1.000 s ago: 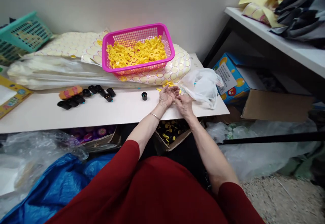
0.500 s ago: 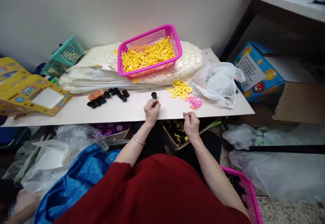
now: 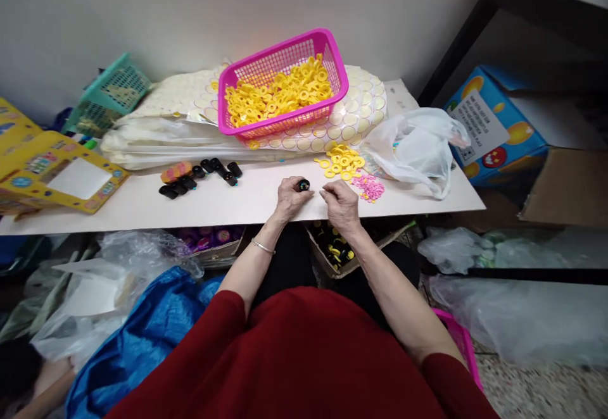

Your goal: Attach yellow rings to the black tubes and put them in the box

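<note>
My left hand [image 3: 291, 200] is closed around a small black plastic cylinder [image 3: 303, 185], its end facing up, over the front part of the white tabletop [image 3: 256, 207]. Just right of it, my right hand [image 3: 342, 205] has thumb and fingers pinched together, pointing at the cylinder but apart from it. Whatever the pinch holds is too small to make out. Beyond my right hand lie a heap of tiny pink pieces [image 3: 369, 187] and a pile of yellow ring-shaped parts [image 3: 342, 162]. Several more black cylinders [image 3: 219, 167] lie to the left, by an orange-and-pink piece [image 3: 175, 171].
A pink basket [image 3: 283, 126] of yellow parts rests on patterned plastic sheeting at the back. A white plastic bag [image 3: 413, 153] is on the right, a yellow carton [image 3: 57, 172] on the left. Below the table edge sits an open box [image 3: 332, 269]. Another person's arm [image 3: 52, 387] shows lower left.
The black cylinder that stood on the table before my left hand is now in that hand. My right hand has moved left, close to the left one. The view has shifted slightly.
</note>
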{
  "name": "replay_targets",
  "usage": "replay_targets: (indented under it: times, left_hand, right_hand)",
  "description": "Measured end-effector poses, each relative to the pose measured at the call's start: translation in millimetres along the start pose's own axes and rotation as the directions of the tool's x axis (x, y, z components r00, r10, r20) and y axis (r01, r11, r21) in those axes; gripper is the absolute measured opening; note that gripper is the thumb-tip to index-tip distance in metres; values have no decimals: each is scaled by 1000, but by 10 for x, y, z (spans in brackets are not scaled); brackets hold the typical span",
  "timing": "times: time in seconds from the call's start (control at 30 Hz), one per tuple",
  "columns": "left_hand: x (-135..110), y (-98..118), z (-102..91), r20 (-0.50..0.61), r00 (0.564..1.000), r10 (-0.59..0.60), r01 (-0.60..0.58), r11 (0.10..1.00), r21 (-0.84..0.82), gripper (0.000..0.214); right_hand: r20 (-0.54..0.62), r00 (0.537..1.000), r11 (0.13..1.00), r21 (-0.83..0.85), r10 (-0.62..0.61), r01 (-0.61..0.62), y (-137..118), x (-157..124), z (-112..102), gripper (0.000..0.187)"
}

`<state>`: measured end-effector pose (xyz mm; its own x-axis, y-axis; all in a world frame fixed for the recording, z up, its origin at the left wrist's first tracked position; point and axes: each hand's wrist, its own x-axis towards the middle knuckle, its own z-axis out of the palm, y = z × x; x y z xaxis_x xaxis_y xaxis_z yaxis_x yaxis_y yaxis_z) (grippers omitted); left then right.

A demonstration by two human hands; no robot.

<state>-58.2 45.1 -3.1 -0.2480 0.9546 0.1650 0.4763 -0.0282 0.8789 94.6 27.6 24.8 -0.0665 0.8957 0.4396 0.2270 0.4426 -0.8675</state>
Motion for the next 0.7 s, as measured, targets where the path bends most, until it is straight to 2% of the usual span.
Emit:
replay_targets:
  times: [0.13, 0.3, 0.4, 0.47, 0.53, 0.6, 0.63, 0.7]
  left_hand:
    - [-108, 38, 68, 70, 995, 72, -74, 997, 30, 21]
    - [-84, -15, 120, 101, 990, 100, -106, 992, 62, 25]
    - [-85, -51, 132, 132, 983, 130, -144, 984, 104, 24]
    - [-89, -66, 137, 152, 979, 133, -153, 980, 130, 21]
    - [-89, -71, 142, 165, 979, 123, -148, 977, 152, 20]
    - [-85, -66, 146, 176, 978, 109, -138, 977, 162, 26]
    - [-83, -60, 147, 179, 978, 102, -132, 977, 166, 29]
    - [-77, -48, 151, 186, 979, 88, -121, 978, 173, 31]
  right_hand:
    - [64, 998, 989, -140, -29, 38, 120, 69, 182, 11]
    - [201, 973, 904, -386, -114, 185, 241, 98, 224, 17]
    - [297, 941, 877, -396, -160, 274, 252, 117, 199, 20]
    - [296, 938, 888, -361, -181, 285, 252, 110, 145, 18]
    - [181, 968, 902, -366, -172, 229, 265, 67, 28, 16]
    - [-23, 992, 898, -429, -121, 99, 311, -17, -158, 15]
    - [-138, 987, 883, -470, -85, 11, 351, -68, -266, 14]
    - [-277, 961, 836, -532, -20, -136, 459, -166, -472, 10]
